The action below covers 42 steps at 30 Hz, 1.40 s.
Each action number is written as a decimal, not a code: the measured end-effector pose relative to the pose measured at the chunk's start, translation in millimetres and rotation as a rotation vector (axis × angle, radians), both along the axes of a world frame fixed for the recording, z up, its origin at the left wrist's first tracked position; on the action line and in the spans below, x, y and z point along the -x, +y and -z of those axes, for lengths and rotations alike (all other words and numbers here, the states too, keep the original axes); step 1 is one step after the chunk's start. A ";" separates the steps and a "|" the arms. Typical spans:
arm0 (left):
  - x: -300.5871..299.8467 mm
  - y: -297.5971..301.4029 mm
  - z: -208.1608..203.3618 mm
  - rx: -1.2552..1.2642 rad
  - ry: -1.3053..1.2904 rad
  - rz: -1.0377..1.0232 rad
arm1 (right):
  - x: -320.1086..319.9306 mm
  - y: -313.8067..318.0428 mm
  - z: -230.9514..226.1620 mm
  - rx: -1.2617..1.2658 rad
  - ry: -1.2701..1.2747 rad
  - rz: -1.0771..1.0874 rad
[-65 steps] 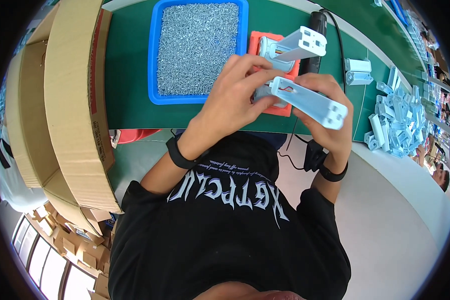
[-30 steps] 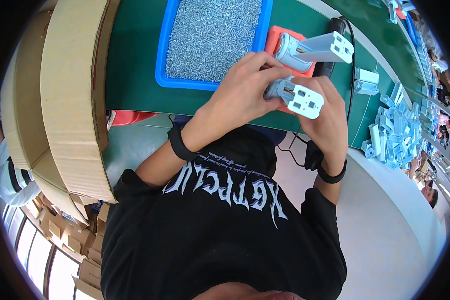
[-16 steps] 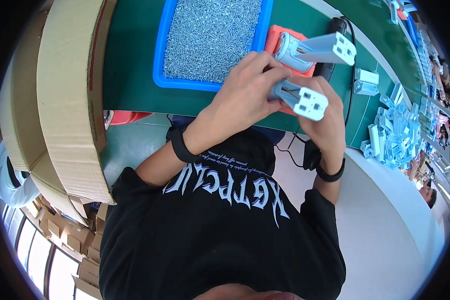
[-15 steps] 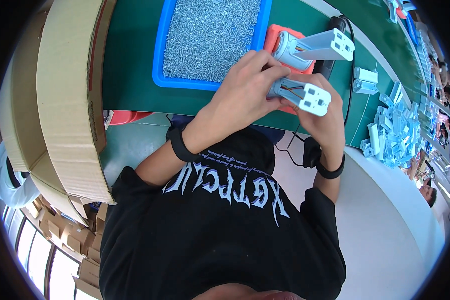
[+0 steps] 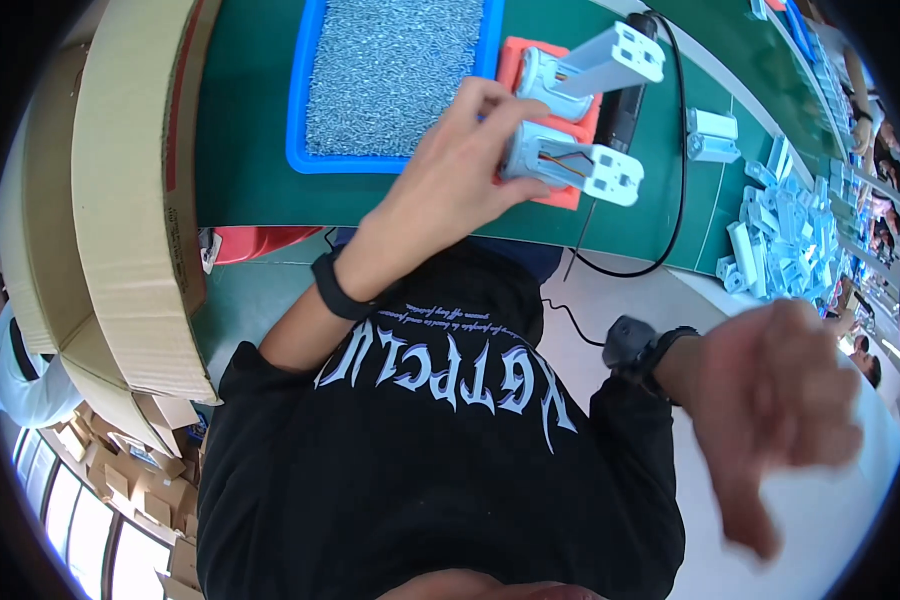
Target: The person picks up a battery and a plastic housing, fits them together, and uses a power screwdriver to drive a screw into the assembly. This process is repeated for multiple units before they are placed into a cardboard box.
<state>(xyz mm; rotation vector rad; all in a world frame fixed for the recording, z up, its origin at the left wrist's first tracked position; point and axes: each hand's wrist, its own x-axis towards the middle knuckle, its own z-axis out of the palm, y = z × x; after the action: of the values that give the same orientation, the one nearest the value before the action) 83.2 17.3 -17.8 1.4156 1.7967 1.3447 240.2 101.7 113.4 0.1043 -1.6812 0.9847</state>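
My left hand (image 5: pixel 455 165) grips the base of a pale plastic housing (image 5: pixel 610 178) between thumb and fingers. Thin coloured wires show in the housing's open channel, and its flat end plate has square cut-outs. It sits at the near part of an orange-red block (image 5: pixel 511 60). A matching housing (image 5: pixel 610 62) is seated in the block just beyond it. Off to the lower right, over the floor, my right hand (image 5: pixel 770 400) is blurred. Its thumb stands away from loosely bent fingers, and no object shows in it.
A blue tray (image 5: pixel 297 110) of small metal screws (image 5: pixel 390 80) lies left of the block. A black power strip (image 5: pixel 625 110) and cable (image 5: pixel 682 150) are on its right. Beyond are two pale parts (image 5: pixel 712 135) and a heap of similar pieces (image 5: pixel 775 230). A cardboard box (image 5: pixel 135 180) stands at left.
The near housing has gone from between both hands onto the orange-red block, with my left hand still on it. My right hand has let go and swung down to the right.
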 end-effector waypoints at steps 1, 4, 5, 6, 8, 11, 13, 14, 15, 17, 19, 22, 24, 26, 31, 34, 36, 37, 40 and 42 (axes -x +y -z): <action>3.3 -3.9 -2.7 0.015 -0.006 -0.031 | 5.1 -6.8 -4.0 -0.008 0.031 -0.029; 23.4 -18.8 -0.1 0.045 0.215 -0.061 | 14.7 -19.8 -7.8 -0.017 0.064 0.001; 31.1 -21.1 0.0 0.059 0.329 -0.081 | 15.9 -21.2 -8.7 -0.016 0.073 0.017; 38.1 -22.8 0.9 0.059 0.330 -0.079 | 16.0 -22.1 -7.9 -0.010 0.078 0.027; 50.7 -24.0 1.9 0.098 0.420 -0.130 | 17.5 -23.0 -9.4 -0.016 0.086 0.048; 58.7 -27.8 2.5 0.141 0.481 -0.154 | 16.3 -25.8 -9.0 -0.039 0.105 0.058; 61.0 -25.0 2.7 0.194 0.513 -0.149 | 13.2 -23.9 -4.3 -0.086 0.093 -0.006; 61.2 -25.8 2.1 0.194 0.517 -0.152 | 10.7 -22.7 -3.4 -0.086 0.097 -0.009; 60.5 -26.6 2.3 0.208 0.515 -0.135 | 5.0 -18.5 -3.7 -0.067 -0.033 0.102; 58.0 -24.4 3.8 0.232 0.508 -0.089 | -8.3 -1.3 2.4 0.005 -0.261 0.333; 59.6 -22.3 6.2 0.273 0.508 -0.063 | -9.8 31.4 27.8 0.167 -0.587 0.608; 59.7 -21.5 9.0 0.358 0.503 -0.019 | -3.7 83.0 75.3 0.138 -1.191 0.688; 59.4 -18.6 10.1 0.330 0.498 -0.040 | -2.4 104.8 105.9 0.250 -1.480 0.767; 62.0 -14.2 12.2 0.307 0.499 -0.045 | 8.7 108.8 128.0 0.153 -1.532 0.776; 69.3 -18.6 11.3 0.175 0.366 -0.111 | 24.8 122.2 145.6 0.144 -1.656 0.720; 73.4 -21.9 7.6 0.187 0.304 -0.167 | 14.2 127.6 143.7 0.463 -1.309 0.528; 74.9 -24.6 7.5 0.155 0.260 -0.161 | 4.7 126.8 133.4 0.608 -1.133 0.421; 74.8 -27.0 7.0 0.141 0.238 -0.158 | -0.1 125.1 120.0 0.756 -0.894 0.209; 69.3 -21.7 1.7 0.073 0.120 -0.097 | -11.0 104.1 83.6 0.865 -0.341 -0.070; 61.3 -20.3 -1.3 0.045 0.064 -0.085 | -22.1 104.9 64.8 0.784 -0.140 -0.368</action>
<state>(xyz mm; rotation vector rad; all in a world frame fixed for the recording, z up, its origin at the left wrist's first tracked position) 21.9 -3.0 -16.5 1.3869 1.9366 1.3059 262.2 206.7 48.6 -0.1876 -1.3084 1.9008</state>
